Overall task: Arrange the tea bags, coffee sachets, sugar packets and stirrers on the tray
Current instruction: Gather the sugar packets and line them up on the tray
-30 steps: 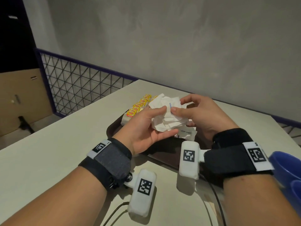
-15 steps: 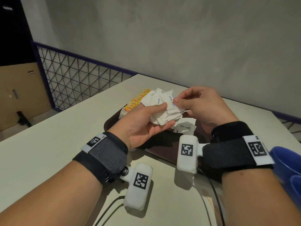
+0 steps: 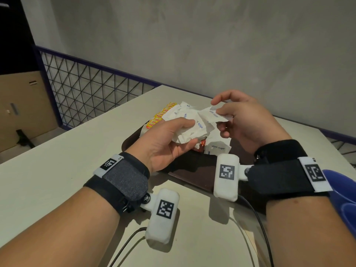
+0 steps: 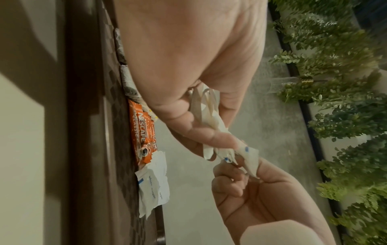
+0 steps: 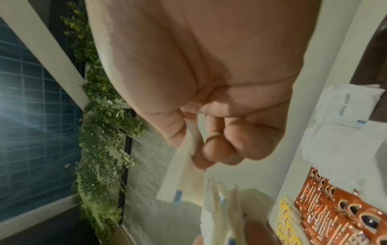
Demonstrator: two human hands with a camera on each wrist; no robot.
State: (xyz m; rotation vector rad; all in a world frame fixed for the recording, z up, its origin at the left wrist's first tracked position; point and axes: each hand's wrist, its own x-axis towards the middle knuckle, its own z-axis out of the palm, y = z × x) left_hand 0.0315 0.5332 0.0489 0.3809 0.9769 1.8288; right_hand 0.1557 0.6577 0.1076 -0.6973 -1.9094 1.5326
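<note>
Above the dark brown tray (image 3: 189,175), my left hand (image 3: 173,137) grips a bunch of white sugar packets (image 3: 189,123), thumb on top. My right hand (image 3: 231,120) pinches a single sugar packet (image 3: 215,115) at the bunch's right edge. The left wrist view shows that bunch (image 4: 207,119) between my fingers and the right hand (image 4: 251,190) pinching one packet. On the tray lie a white sugar packet (image 3: 217,149), orange coffee sachets (image 5: 343,210) and yellow tea bags (image 3: 159,117). No stirrers are visible.
The tray sits on a beige table (image 3: 57,170) whose far edge meets a grey wall. A blue plastic container (image 3: 344,193) stands at the right edge, close to my right forearm. Cables (image 3: 258,224) run across the table near me. A metal mesh railing (image 3: 92,95) is at left.
Both hands have risen slightly. My right hand has drawn one sugar packet rightward out of the bunch that the left hand still grips.
</note>
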